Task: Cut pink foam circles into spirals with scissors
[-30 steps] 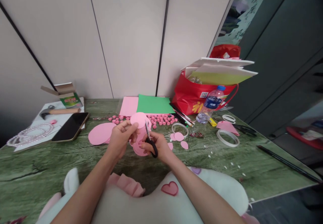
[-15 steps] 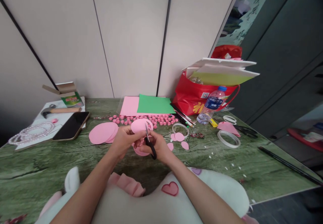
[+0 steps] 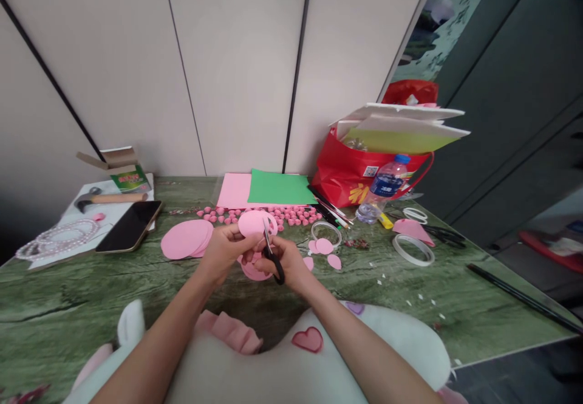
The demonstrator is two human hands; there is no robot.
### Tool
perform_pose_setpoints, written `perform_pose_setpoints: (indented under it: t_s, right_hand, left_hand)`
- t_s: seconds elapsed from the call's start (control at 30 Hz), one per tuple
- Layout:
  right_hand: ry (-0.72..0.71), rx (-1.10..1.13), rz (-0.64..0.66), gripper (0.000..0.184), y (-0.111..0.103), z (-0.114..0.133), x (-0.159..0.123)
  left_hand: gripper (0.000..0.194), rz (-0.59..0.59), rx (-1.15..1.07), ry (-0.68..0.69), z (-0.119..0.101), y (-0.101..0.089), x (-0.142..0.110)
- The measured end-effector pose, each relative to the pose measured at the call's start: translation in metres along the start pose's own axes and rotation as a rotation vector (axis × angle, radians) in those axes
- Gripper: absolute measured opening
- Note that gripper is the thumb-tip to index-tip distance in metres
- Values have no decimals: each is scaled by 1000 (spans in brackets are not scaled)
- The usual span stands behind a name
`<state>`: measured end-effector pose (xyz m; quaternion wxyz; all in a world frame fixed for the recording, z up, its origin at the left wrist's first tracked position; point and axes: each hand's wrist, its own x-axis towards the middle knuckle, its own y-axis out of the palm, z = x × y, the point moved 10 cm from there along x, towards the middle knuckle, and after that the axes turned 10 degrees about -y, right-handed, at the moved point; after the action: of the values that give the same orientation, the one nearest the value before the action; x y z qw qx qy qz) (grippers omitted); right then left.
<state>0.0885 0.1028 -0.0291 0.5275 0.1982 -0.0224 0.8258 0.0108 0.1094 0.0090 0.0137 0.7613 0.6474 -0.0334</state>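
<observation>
My left hand (image 3: 226, 251) pinches a pink paper disc (image 3: 249, 223) above the table. Scissors (image 3: 276, 265) with black handles are in my right hand (image 3: 289, 263), fingers closed around them. Their blades point up and away, at the disc's right side, where a curved strip of paper stands apart from it. More pink paper (image 3: 255, 272) shows below my hands, partly covered by them. Left of my hands lies a stack of pink paper circles (image 3: 184, 240). Small pink paper pieces (image 3: 324, 246) lie to the right, beside a tape roll (image 3: 327, 232).
Behind my hands are several small pink beads (image 3: 296, 215) and a green sheet (image 3: 280, 188). A red bag (image 3: 337, 170) and a water bottle (image 3: 385, 188) stand at the back right. Leftward lie a phone (image 3: 130, 228), a hammer (image 3: 112, 198) and a bead string (image 3: 59, 238).
Both hands, with the disc and scissors, have shifted very slightly to the right. The disc has tilted or moved a little upward; the things on the table lie as before.
</observation>
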Motion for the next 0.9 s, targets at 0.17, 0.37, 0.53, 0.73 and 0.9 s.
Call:
perform_pose_setpoints:
  t_s: [0.17,0.37,0.53,0.73,0.9]
  right_hand:
    - [7,5,-22,35,-2,-2,0]
    - [28,-19,-40,35,-3,-2,-1]
    - [51,-7,-47,36,-2,-5,-2]
    - [-22,6,-35,40,-5,-4,2]
    - [-11,-34,-39,39,-8,-6,2]
  left_hand:
    - [14,0,-30,16,-1,-2,1]
    - [14,-10,-83,18,-4,-3,1]
    - [18,-76,-75,34,-3,-12,1]
    - [17,-50,29,-12,1,-6,2]
    - [17,-51,33,-3,-2,-5,0]
